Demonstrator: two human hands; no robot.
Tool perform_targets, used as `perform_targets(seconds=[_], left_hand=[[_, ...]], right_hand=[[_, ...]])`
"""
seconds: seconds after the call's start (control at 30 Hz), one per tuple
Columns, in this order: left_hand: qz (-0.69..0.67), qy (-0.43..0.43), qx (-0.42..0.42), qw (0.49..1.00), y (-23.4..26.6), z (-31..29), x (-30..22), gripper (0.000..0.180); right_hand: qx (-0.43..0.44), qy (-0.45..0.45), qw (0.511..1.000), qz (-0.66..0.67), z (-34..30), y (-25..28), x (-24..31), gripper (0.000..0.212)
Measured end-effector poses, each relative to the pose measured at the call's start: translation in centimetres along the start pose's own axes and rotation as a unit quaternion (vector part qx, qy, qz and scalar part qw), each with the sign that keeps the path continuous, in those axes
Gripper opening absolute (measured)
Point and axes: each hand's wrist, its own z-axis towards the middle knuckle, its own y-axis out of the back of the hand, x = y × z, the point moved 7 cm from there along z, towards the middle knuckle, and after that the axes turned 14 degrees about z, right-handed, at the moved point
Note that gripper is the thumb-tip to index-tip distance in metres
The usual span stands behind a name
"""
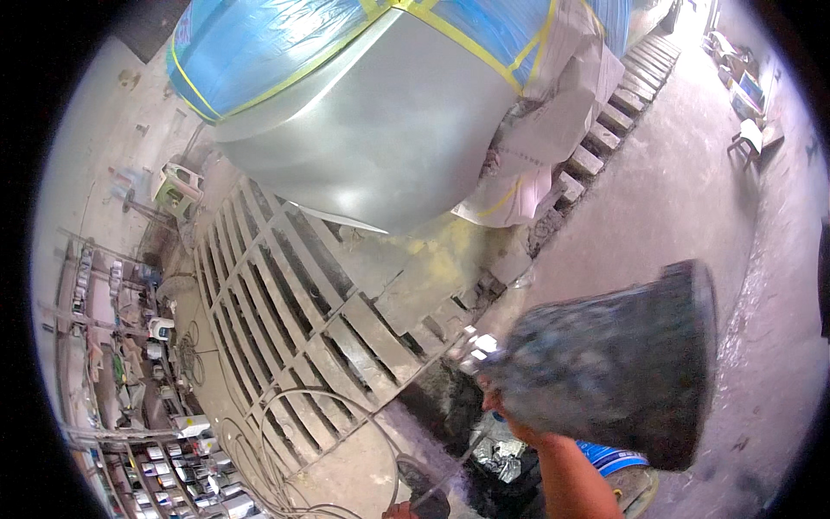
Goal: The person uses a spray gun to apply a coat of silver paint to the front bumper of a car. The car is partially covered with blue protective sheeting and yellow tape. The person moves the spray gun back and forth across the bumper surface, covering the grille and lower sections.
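My right hand (517, 422) is closed round the handle of a spray gun (477, 349) with a large dark, paint-stained cup (609, 368) on top, tilted and close to the camera. The gun's bright metal front points left; its trigger is hidden. A hose (450, 474) runs from under the gun to the lower edge, where my left hand (400, 512) shows only in part, seemingly closed on it. Ahead is a silver-grey car panel (372, 130), glossy, bordered by blue masking film (277, 39) and yellow tape (471, 48), with masking paper (553, 130) at its right.
Slatted floor grating (268, 285) spreads below the panel. Looped hose (320, 394) lies over it. Shelves with many cans (164, 471) stand at left, near a small stool (180, 189). A blue-rimmed bucket (609, 458) sits behind my right forearm. A chair (748, 138) stands far right.
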Motion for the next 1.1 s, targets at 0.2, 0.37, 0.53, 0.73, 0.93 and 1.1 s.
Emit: perform_targets(seconds=[0.2,0.37,0.53,0.73,0.93,1.1], left_hand=[[-0.005,0.027,0.055,0.998,-1.8,-0.5,0.8,0.03],[0.007,0.093,0.145,0.985,-0.6,-0.2,0.2,0.031],[-0.011,0.08,0.077,0.994,-1.0,0.4,0.6,0.029],[0.008,0.079,0.119,0.99,-0.7,1.6,-1.1,0.027],[-0.024,0.011,0.063,0.998,-0.4,3.0,-1.6,0.029],[0.036,0.044,0.11,0.992,-0.2,4.9,-1.4,0.029]], right_hand=[[-0.162,0.168,0.966,0.109,-1.7,5.0,7.5,0.034],[-0.265,0.192,0.942,0.066,-1.3,7.2,7.7,0.035],[-0.033,0.083,0.993,-0.071,1.5,7.8,-3.3,0.031],[0.042,-0.059,0.977,-0.202,3.2,8.7,-11.6,0.03],[-0.227,0.139,0.949,0.166,5.7,12.9,-2.7,0.023],[-0.225,0.066,0.971,0.048,8.0,14.7,-8.4,0.024]])
